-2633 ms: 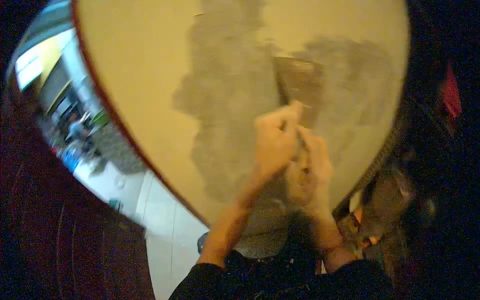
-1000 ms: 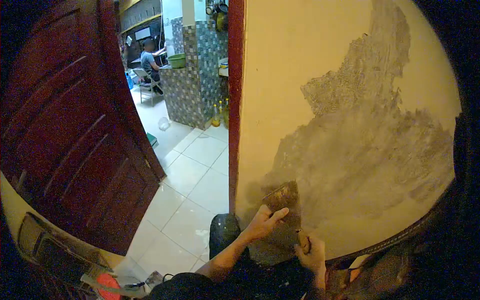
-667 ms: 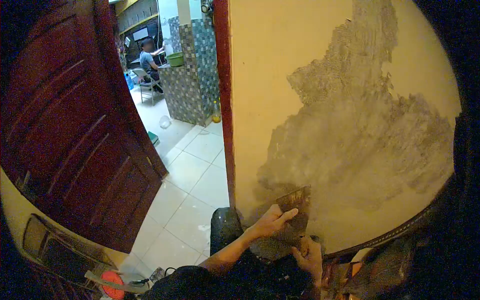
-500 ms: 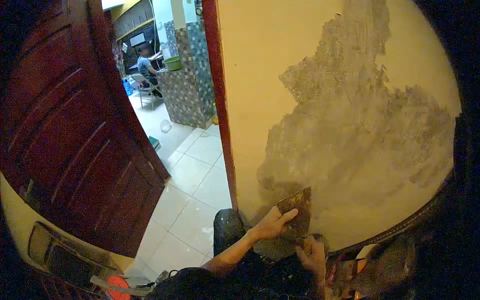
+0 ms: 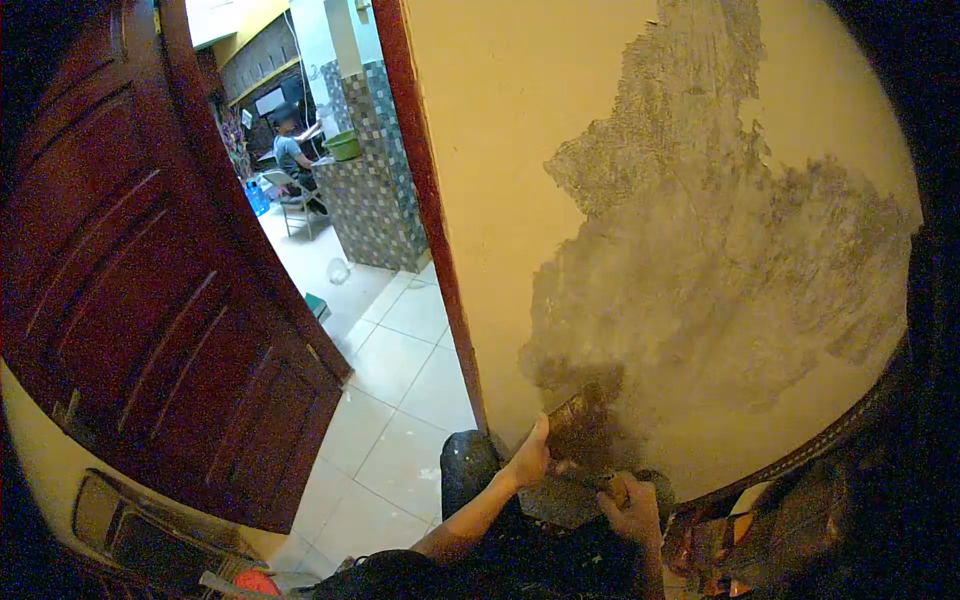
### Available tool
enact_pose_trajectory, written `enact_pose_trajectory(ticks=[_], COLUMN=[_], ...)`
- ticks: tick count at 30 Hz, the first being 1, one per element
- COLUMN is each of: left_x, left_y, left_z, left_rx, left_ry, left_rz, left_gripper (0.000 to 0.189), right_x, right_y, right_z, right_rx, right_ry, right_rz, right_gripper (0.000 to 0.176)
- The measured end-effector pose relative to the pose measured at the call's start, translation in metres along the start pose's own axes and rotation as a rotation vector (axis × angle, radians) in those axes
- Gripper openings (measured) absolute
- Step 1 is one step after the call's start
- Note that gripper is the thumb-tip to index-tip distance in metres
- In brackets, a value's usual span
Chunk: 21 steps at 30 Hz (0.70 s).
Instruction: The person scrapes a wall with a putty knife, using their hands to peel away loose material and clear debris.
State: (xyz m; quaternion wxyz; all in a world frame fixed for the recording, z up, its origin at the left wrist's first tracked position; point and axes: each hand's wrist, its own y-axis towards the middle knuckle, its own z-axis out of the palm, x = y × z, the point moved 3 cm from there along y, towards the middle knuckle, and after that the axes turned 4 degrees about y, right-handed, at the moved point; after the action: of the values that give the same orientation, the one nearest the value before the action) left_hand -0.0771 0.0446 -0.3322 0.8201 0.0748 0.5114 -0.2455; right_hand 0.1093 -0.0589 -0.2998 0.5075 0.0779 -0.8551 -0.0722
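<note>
My left hand (image 5: pixel 527 464) grips the left edge of a flat brown rectangular plate (image 5: pixel 585 425), thumb up, close to the lower part of the wall. To its right, my right hand (image 5: pixel 634 508) is closed around what looks like the handle of a putty tool; its kind is not clear. Below the plate lies a dull grey flat shape, partly hidden by my hands. Before me the yellow wall (image 5: pixel 490 120) carries a broad rough grey plaster patch (image 5: pixel 700 270), with a darker area near the plate.
A dark red panelled door (image 5: pixel 150 250) stands open on the left. Beyond the door frame (image 5: pixel 425 170) are white floor tiles (image 5: pixel 390 430), a mosaic-tiled counter (image 5: pixel 360 215) with a green basin (image 5: pixel 342 146), and a seated person (image 5: pixel 290 155). A red round object (image 5: pixel 257 582) is at bottom left.
My left hand has shifted slightly left and down along the plate's edge, its thumb now pointing up. My right hand stays closed and has moved slightly. The whole view has turned a little.
</note>
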Motion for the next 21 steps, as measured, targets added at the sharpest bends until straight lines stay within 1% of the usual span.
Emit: enact_pose_trajectory(ticks=[1, 2, 4, 5, 7, 8, 9, 10, 11, 12, 13, 14, 16, 17, 19, 20, 21], left_x=[-0.008, -0.012, -0.020, -0.015, -0.008, -0.020, -0.031, -0.037, -0.027, -0.019, -0.028, -0.026, -0.027, -0.029, -0.045, -0.046, -0.045], left_y=[-0.002, -0.004, -0.011, -0.009, 0.000, -0.003, -0.006, -0.008, -0.002, 0.007, 0.007, 0.007, 0.009, 0.013, 0.007, 0.005, 0.005], left_z=[0.003, 0.009, 0.021, 0.015, 0.001, 0.014, 0.026, 0.031, 0.020, 0.002, 0.002, -0.002, -0.008, -0.008, 0.001, 0.000, -0.005], left_rx=[0.011, 0.010, -0.098, -0.098, 0.045, 0.045, -0.128, -0.300, -0.299, -0.248, -0.184, -0.184, -0.304, -0.302, -0.552, -0.552, -0.456], left_ry=[-0.027, -0.029, -0.136, -0.139, -0.014, -0.019, -0.110, -0.198, -0.203, 0.233, 0.673, 0.672, 0.786, 0.784, 1.134, 1.133, 1.003], left_rz=[0.065, 0.065, 0.032, 0.027, 0.127, 0.126, 0.026, -0.074, -0.075, 0.219, 0.514, 0.514, 0.430, 0.428, 1.138, 1.135, 0.902], left_gripper=[0.072, 0.072, 0.072, 0.072, 0.073, 0.073, 0.069, 0.066, 0.066, 0.061, 0.057, 0.057, 0.047, 0.047, 0.043, 0.043, 0.040], right_x=[-0.002, -0.002, -0.001, -0.001, 0.000, -0.005, -0.013, -0.017, -0.016, -0.011, -0.008, -0.008, -0.008, -0.008, -0.009, -0.005, 0.000], right_y=[0.001, 0.001, 0.002, 0.001, 0.002, 0.001, 0.000, 0.000, 0.000, 0.000, 0.002, 0.003, 0.004, 0.004, 0.005, 0.006, 0.007], right_z=[0.001, 0.000, -0.002, -0.002, -0.002, -0.003, -0.003, -0.004, -0.003, -0.002, -0.002, -0.003, -0.005, -0.005, -0.004, -0.004, -0.005], right_rx=[-0.008, -0.006, -0.024, -0.023, -0.046, -0.044, -0.040, -0.037, -0.035, -0.089, -0.145, -0.145, -0.091, -0.092, -0.099, -0.098, -0.096], right_ry=[0.014, 0.013, 0.047, 0.046, 0.032, 0.028, -0.029, -0.085, -0.090, -0.025, 0.042, 0.041, 0.018, 0.015, -0.037, -0.038, -0.019], right_rz=[-0.005, -0.005, -0.004, 0.002, 0.020, 0.023, 0.007, -0.012, -0.010, -0.049, -0.092, -0.091, -0.029, -0.026, -0.024, -0.022, -0.013], right_gripper=[0.036, 0.036, 0.037, 0.037, 0.037, 0.037, 0.026, 0.027, 0.027, 0.025, 0.035, 0.035, 0.034, 0.034, 0.034, 0.034, 0.033])
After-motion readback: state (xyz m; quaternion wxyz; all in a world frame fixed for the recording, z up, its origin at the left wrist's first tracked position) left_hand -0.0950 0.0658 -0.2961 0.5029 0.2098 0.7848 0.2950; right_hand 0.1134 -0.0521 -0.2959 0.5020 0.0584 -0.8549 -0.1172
